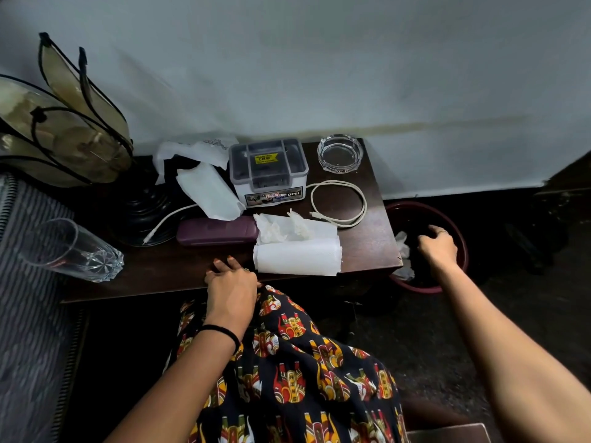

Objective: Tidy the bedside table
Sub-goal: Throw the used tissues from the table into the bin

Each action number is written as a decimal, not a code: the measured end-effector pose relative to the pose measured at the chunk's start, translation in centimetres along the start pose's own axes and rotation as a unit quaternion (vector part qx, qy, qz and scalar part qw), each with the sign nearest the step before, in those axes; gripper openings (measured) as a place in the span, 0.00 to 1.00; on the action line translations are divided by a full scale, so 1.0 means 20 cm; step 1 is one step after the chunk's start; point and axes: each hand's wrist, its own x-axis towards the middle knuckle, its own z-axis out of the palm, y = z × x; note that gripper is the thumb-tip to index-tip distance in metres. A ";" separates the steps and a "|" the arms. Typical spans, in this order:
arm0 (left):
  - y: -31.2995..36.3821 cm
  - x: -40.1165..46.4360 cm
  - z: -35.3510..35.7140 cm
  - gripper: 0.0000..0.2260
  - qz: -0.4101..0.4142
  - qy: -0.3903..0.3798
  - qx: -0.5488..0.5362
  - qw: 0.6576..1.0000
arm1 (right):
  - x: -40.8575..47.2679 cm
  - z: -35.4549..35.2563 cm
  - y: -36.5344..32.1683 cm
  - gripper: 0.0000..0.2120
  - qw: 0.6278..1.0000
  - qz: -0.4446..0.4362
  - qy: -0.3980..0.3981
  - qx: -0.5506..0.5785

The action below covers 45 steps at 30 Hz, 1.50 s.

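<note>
Lying crosswise, purple case point(217, 231) points left-right along table point(166, 276).

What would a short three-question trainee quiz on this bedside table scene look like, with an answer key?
1. True or false: the drinking glass stands upright.
2. Where is the right hand? A) on the ashtray B) over the red bin C) holding the cable
3. Which object lies just left of the crumpled tissues?

Key: 1 false, it lies on its side. 2 B. 3 the purple case.
</note>
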 end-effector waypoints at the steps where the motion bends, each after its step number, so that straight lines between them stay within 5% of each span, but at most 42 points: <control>1: 0.00 0.00 0.00 0.22 -0.002 0.001 -0.001 1.000 | 0.00 0.00 -0.02 0.23 1.000 0.000 0.005 0.010; 6: 0.00 0.01 0.02 0.22 -0.002 0.011 -0.001 1.000 | -0.07 0.03 -0.23 0.18 0.991 -0.059 0.052 0.112; 11: 0.00 0.00 0.03 0.22 -0.013 0.024 -0.009 1.000 | -0.37 0.21 -0.55 0.12 0.950 -0.234 0.075 0.194; 15: 0.00 0.01 0.04 0.23 -0.011 0.039 -0.021 0.999 | -0.59 0.42 -0.60 0.09 0.927 -0.360 -0.092 0.040; 18: -0.01 0.00 0.05 0.22 -0.010 0.054 -0.025 0.998 | -0.65 0.53 -0.57 0.16 0.903 -0.374 -0.175 -0.117; 25: 0.00 0.01 0.06 0.19 -0.006 0.058 -0.017 0.998 | -0.71 0.62 -0.56 0.19 0.865 -0.411 -0.116 -0.263; 32: 0.00 0.01 0.07 0.19 -0.008 0.066 -0.009 0.998 | -0.64 0.58 -0.57 0.16 0.889 -0.425 -0.075 -0.153; 35: 0.00 0.02 0.08 0.19 -0.011 0.070 -0.012 0.997 | -0.55 0.44 -0.58 0.14 0.918 -0.393 -0.029 -0.045; 38: 0.01 0.02 0.08 0.20 -0.017 0.071 -0.007 0.997 | -0.39 0.23 -0.57 0.08 0.952 -0.257 0.003 0.169; 41: 0.01 0.02 0.09 0.19 -0.019 0.071 0.003 0.997 | -0.22 0.03 -0.49 0.09 0.904 -0.048 -0.001 0.425; 45: 0.00 0.02 0.09 0.19 -0.014 0.072 0.008 0.997 | -0.08 -0.07 -0.25 0.14 0.854 0.156 -0.050 0.494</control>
